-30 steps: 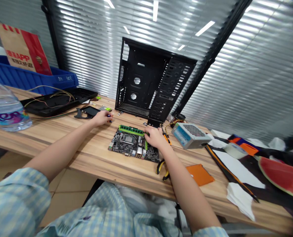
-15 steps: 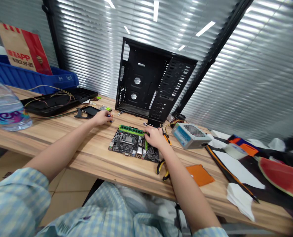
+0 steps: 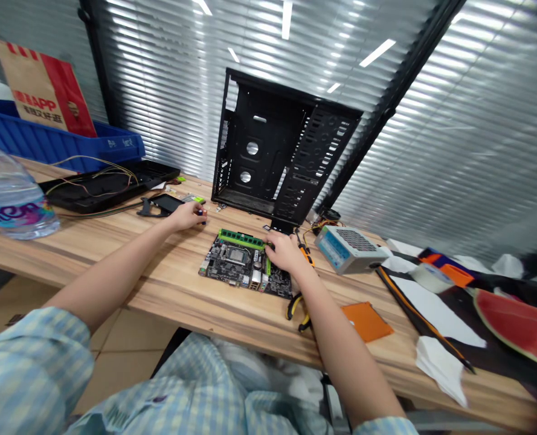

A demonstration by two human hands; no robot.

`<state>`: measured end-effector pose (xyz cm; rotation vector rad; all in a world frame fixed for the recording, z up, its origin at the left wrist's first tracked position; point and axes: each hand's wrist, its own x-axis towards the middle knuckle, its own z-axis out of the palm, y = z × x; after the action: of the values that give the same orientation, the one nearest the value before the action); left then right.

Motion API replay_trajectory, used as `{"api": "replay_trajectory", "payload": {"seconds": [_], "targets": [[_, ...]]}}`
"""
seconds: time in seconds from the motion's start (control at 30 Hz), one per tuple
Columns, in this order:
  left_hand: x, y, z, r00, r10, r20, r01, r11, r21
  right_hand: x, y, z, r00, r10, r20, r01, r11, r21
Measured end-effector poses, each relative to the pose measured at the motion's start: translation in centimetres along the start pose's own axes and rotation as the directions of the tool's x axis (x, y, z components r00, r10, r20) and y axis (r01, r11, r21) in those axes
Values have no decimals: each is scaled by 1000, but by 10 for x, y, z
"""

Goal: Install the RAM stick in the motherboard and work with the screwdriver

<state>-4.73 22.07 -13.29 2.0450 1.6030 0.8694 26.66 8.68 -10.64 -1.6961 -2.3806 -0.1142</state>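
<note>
A small black motherboard [image 3: 236, 267] lies flat on the wooden desk [image 3: 168, 266], with a green RAM stick [image 3: 241, 240] seated along its far edge. My right hand [image 3: 286, 252] is over the board's right side, its fingertips at the stick's right end. I cannot tell whether they grip it. My left hand [image 3: 187, 215] is beyond the board, its fingers pinching a small dark part [image 3: 200, 212] with a blue mark. Yellow-and-black pliers [image 3: 295, 307] lie under my right forearm, and an orange-handled tool [image 3: 305, 255] lies beside that hand.
An open black PC case frame [image 3: 268, 151] stands behind the board. A power supply [image 3: 348, 249] sits to its right. Further left are a black panel with loose wires [image 3: 109, 184], a water bottle [image 3: 12, 196] and a blue crate [image 3: 55, 151].
The whole view has tilted slightly. My hands and the board show no clear movement on the desk.
</note>
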Motion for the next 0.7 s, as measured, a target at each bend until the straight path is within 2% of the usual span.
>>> {"api": "replay_trajectory", "payload": {"seconds": [0.17,0.43,0.7], "targets": [[0,4,-2,1000,28,-3,-27,994,106,0,0,0,1000,4,-10,-3,1000,22],[-1,2,1,996,85,4,-85,985,147,-1,-1,-2,1000,1,-7,0,1000,26],[-5,6,2,996,66,61,-79,967,244,0,0,2,1000,-2,-19,2,1000,28]]}}
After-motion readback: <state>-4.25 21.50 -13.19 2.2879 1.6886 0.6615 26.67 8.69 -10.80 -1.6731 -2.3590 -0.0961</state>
